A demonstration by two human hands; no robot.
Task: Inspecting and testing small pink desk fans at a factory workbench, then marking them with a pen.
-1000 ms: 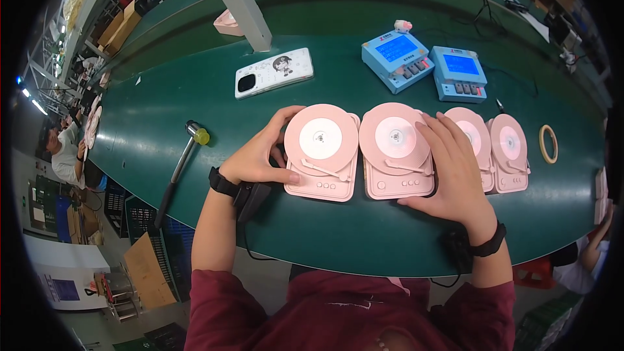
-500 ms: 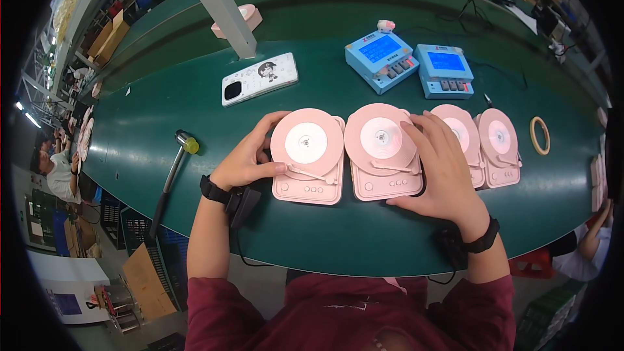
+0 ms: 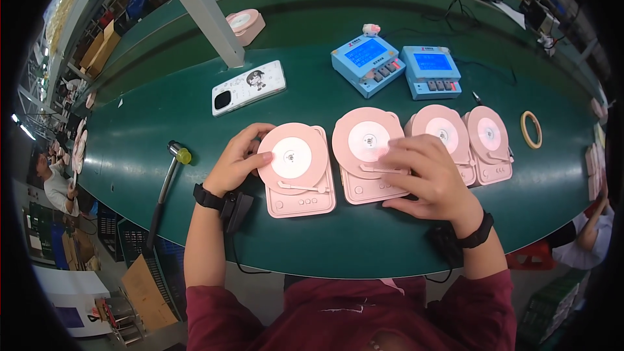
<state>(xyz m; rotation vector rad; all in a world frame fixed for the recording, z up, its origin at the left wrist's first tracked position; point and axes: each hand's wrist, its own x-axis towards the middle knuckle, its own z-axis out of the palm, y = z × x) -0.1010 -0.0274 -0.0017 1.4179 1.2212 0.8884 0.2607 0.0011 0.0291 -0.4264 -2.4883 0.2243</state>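
Observation:
Several pale pink toy record players stand in a row, each with a round platter, a white-centred disc and a small tonearm. My left hand [image 3: 238, 161] grips the leftmost record player [image 3: 300, 203], its thumb on the platter's left edge and its fingers behind the rim. Over the right side of the second record player [image 3: 361, 190] my right hand [image 3: 434, 175] hovers with fingers bent and apart, fingertips slightly blurred. It partly hides that player and the third record player [image 3: 437, 118]. At the row's right end is the fourth record player [image 3: 489, 146].
On the green table [image 3: 312, 247] lie a hammer [image 3: 170, 179], a phone [image 3: 249, 88] and a tape ring [image 3: 531, 130]. Two blue display boxes [image 3: 368, 65] stand at the back. Behind a grey post [image 3: 201, 13] sits another pink player [image 3: 247, 26]. Co-workers are at both sides.
My left thumb has shifted up onto the platter's edge. My right hand has loosened from the second player's right side, its fingers now more bent over it. The whole view has shifted slightly.

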